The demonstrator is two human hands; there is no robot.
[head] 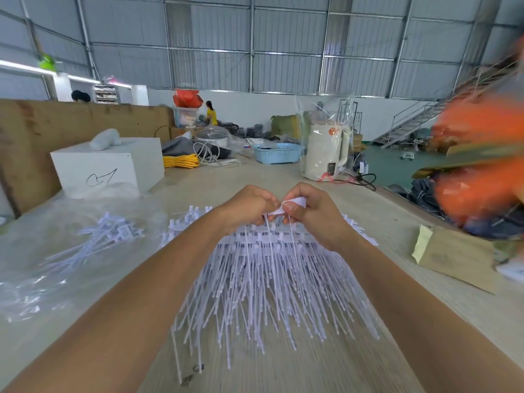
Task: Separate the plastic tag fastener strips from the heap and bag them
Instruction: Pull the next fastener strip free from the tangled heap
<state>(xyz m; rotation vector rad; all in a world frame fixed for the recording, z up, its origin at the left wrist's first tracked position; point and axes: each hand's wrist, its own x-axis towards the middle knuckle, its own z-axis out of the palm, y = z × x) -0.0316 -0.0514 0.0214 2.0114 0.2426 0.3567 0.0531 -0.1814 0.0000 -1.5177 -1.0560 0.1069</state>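
While both forearms reach out from the near edge, the left hand and the right hand meet just beyond the far end of a heap of white plastic fastener strips lying in the middle of the pale wooden tabletop. Each grip is clenched, fingers curled, pinching the top of a strip between them, with thin white strands running from the fingers toward the heap. The heap fans out toward the near edge, its thin ends spreading across the wood.

To the left, a smaller bunch of strips lies on or in a clear plastic bag spread over the tabletop; I cannot tell which. Farther left stands a white box, with yellow cord coiled beside it. A light blue basket and a cream kettle wrapped in clear film stand at the far side. On the right lies a brown cardboard piece; above it is a blurred orange shape. A person in a yellow top stands far back.
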